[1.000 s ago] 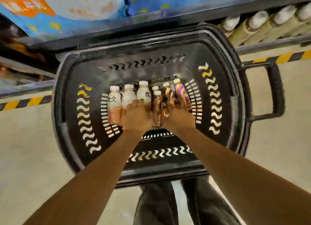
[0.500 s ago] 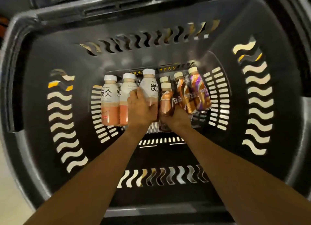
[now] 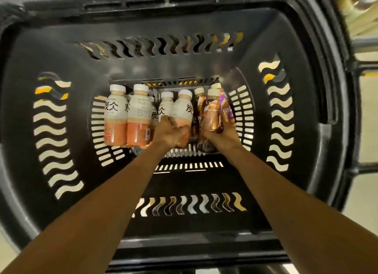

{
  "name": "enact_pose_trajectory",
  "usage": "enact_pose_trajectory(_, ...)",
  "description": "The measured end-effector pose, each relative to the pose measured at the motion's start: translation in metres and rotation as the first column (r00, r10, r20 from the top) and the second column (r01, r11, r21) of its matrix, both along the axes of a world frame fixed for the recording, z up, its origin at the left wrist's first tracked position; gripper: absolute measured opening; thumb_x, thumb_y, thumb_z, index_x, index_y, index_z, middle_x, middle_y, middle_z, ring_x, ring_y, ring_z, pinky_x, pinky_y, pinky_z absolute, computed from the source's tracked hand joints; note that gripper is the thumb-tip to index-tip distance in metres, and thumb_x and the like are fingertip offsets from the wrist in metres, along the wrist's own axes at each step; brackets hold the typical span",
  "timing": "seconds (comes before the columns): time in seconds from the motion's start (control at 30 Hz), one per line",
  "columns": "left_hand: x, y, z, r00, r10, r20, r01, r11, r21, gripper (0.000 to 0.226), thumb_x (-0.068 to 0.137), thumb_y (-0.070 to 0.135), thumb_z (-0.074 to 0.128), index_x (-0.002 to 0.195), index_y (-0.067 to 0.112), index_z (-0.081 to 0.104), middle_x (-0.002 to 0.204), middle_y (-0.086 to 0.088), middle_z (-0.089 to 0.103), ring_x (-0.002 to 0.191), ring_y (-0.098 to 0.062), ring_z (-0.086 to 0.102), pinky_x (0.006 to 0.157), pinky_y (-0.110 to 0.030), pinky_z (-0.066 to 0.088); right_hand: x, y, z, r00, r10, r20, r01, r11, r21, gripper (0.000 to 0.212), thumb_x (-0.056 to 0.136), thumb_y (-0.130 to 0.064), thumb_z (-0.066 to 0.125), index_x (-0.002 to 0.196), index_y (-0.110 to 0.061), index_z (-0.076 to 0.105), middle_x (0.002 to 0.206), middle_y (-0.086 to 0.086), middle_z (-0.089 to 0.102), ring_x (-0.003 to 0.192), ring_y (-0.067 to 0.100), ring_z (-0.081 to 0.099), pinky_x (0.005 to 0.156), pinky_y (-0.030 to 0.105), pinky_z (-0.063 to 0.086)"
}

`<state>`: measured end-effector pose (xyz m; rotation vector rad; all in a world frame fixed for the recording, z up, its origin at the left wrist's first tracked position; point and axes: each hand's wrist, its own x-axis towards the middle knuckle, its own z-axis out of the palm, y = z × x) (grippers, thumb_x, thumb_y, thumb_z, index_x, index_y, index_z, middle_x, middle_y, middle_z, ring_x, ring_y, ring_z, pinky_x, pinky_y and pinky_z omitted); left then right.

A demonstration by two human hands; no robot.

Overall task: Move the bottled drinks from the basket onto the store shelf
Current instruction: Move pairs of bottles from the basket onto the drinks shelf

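I look straight down into a black plastic basket with bottled drinks standing on its floor. My left hand is closed around a white-capped, white-labelled latte bottle and holds it tilted. My right hand grips a brown coffee bottle with a cream cap. Two more white-labelled bottles stand at the left, another stands behind my left hand. A purple-labelled bottle and further brown ones crowd behind my right hand. The store shelf is out of view.
The basket's walls rise high all around, cut with wavy slots. Its handle sticks out on the right. Blurred packaged goods show at the top right. Pale floor lies to the right of the basket.
Both hands have closed on bottles and raised them slightly; the held bottles now sit above their neighbours. The camera has come closer to the basket, so the shelf seen earlier has left the view.
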<state>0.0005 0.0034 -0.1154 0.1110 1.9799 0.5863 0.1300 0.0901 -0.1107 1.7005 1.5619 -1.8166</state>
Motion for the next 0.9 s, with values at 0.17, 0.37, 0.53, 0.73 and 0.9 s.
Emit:
enact_pose_trajectory(0.17,0.001,-0.032,0.073,0.987,0.037,0.159,-0.053,0.994,0.099,0.05,0.087,0.031,0.064,0.132,0.021,0.044,0.115,0.002,0.06,0.1,-0.013,0.055,0.093,-0.032,0.042,0.002,-0.003,0.08,0.996,0.016,-0.087,-0.026,0.994,-0.11,0.051,0.087,-0.015,0.065,0.133,-0.019,0.044,0.101,-0.014,0.051,0.096,0.002,0.05,0.085,0.018,0.04)
enact_pose_trajectory(0.37,-0.003,-0.066,0.191,0.962,0.061,0.267,-0.104,0.984,0.147,0.053,0.084,0.037,0.066,0.133,0.029,0.046,0.12,0.007,0.062,0.114,-0.014,0.057,0.107,-0.04,0.038,0.012,-0.02,0.205,0.99,-0.025,-0.138,-0.003,0.98,-0.201,0.038,0.085,-0.012,0.064,0.117,-0.027,0.05,0.102,-0.004,0.063,0.096,0.013,0.061,0.089,0.028,0.049)
enact_pose_trajectory(0.53,-0.008,-0.086,0.31,0.929,0.135,0.346,-0.209,0.96,0.187,0.035,0.093,0.021,0.056,0.128,0.023,0.052,0.124,-0.009,0.064,0.108,-0.023,0.063,0.099,-0.045,0.047,0.017,-0.04,0.319,0.974,-0.097,-0.203,0.057,0.98,-0.19,0.034,0.089,-0.011,0.062,0.122,-0.007,0.054,0.107,0.01,0.064,0.101,0.028,0.061,0.086,0.035,0.051)
enact_pose_trajectory(0.73,-0.008,-0.107,0.459,0.915,0.03,0.403,-0.18,0.923,0.341,0.023,0.096,0.016,0.047,0.118,0.021,0.053,0.108,-0.003,0.068,0.094,-0.014,0.068,0.073,-0.028,0.058,0.03,-0.068,0.452,0.927,-0.198,-0.319,0.146,0.973,-0.179,0.01,0.089,-0.015,0.059,0.095,-0.022,0.063,0.099,0.006,0.069,0.094,0.021,0.067,0.089,0.04,0.053)
enact_pose_trajectory(0.9,-0.009,-0.124,0.555,0.937,0.0,0.35,-0.173,0.868,0.465,0.04,0.087,0.018,0.057,0.126,0.016,0.049,0.115,-0.009,0.064,0.106,-0.025,0.061,0.088,-0.04,0.051,0.031,-0.088,0.561,0.871,-0.163,-0.464,0.143,0.987,-0.078,0.017,0.086,-0.013,0.06,0.103,-0.015,0.056,0.095,0.011,0.059,0.085,0.023,0.058,0.078,0.038,0.048)
